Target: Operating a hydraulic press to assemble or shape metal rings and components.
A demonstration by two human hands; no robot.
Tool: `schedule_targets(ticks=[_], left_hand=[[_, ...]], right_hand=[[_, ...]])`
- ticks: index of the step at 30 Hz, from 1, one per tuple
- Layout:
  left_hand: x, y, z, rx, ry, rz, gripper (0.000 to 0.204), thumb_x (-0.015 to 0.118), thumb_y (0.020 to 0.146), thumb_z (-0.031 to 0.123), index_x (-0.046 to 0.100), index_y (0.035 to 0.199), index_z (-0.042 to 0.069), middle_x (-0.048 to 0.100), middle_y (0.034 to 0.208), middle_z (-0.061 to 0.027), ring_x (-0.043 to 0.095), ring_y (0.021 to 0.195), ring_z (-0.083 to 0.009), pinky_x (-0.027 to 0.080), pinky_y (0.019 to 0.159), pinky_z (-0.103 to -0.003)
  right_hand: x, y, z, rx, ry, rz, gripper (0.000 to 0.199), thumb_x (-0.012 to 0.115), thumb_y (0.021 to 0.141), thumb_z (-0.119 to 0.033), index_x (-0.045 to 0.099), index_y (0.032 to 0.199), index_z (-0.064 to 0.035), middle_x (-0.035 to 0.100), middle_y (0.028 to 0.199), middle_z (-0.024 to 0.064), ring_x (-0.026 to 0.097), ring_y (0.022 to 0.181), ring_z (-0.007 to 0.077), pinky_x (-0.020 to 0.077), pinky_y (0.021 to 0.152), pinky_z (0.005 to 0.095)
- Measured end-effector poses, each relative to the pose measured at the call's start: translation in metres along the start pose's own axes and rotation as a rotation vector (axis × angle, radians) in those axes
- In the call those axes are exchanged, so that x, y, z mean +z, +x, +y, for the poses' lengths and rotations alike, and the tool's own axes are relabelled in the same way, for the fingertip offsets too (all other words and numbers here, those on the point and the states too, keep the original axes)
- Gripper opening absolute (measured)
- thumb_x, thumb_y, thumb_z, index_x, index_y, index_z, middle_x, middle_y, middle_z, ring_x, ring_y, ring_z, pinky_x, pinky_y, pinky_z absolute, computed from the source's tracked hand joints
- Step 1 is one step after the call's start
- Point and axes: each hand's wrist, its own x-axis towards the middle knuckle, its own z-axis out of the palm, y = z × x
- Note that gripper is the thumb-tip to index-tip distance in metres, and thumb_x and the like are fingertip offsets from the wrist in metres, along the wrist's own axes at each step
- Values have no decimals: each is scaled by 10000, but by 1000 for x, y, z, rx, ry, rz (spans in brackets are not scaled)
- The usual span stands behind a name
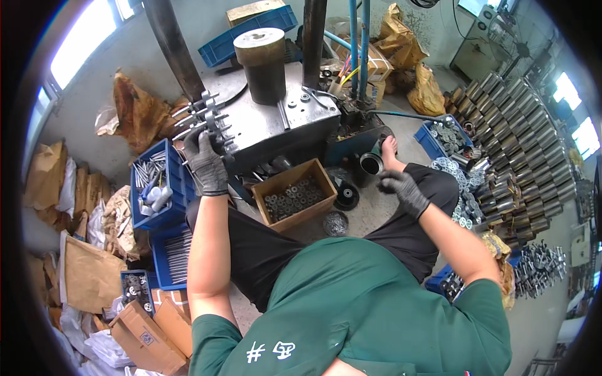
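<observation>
My left hand (205, 164), in a dark grey glove, is at the left edge of the steel press table (266, 128). Its fingers close on a metal shaft among several shafts with round collars (213, 119) stacked there. Above my right knee, my gloved right hand (406, 193) has its fingers curled in, and whatever is in them is hidden. A thick steel cylinder (261, 66) rises from the table between two dark columns. Loose rods (283, 114) lie in front of it.
Below the table stands a wooden box (295, 194) of small metal rings. Blue crates (160, 210) with rods and parts are at my left. To the right are a dark tube (370, 164), flat round metal parts (461, 182) and a tall stack of steel cylinders (520, 156). My bare foot (390, 150) shows.
</observation>
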Motion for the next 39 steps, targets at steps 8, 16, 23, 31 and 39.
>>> schedule_targets(ticks=[8, 16, 23, 31, 39], left_hand=[[23, -12, -37, 56, 153, -377, 184, 614, 988, 62, 639, 1169, 43, 645, 834, -34, 605, 667, -101, 522, 615, -268], [46, -14, -55, 95, 400, -519, 232, 668, 972, 213, 662, 1162, 79, 682, 771, -133, 662, 693, -242, 534, 678, -391], [43, -22, -35, 66, 540, -660, 257, 678, 977, 235, 667, 1183, 82, 740, 937, -196, 737, 895, -313, 567, 799, -413], [37, -21, -42, 108, 540, -674, 238, 634, 1013, 164, 644, 1232, 70, 642, 782, -59, 576, 712, -123, 504, 684, -319], [31, -28, -38, 99, 622, -689, 290, 646, 996, 239, 637, 1239, 82, 718, 950, -154, 702, 889, -264, 554, 837, -384]], right_hand=[[-30, -12, -131, -106, -753, -116, 300, 691, 912, -145, 688, 1167, 13, 715, 1023, 62, 653, 960, 141, 530, 893, 315], [9, 6, -132, -414, -888, -326, 278, 686, 939, -170, 694, 1169, -14, 727, 1042, 116, 678, 1008, 195, 520, 929, 336], [28, 28, -110, -70, -630, -278, 269, 684, 956, -152, 696, 1191, -20, 727, 1008, 53, 679, 881, 126, 565, 786, 300], [51, 62, -141, -109, -697, -240, 275, 681, 947, -175, 691, 1167, -10, 736, 991, 99, 704, 925, 171, 567, 814, 320], [104, 163, -143, -628, -1312, -289, 320, 645, 856, -161, 709, 1138, -25, 719, 1010, 239, 702, 964, 376, 552, 883, 425]])
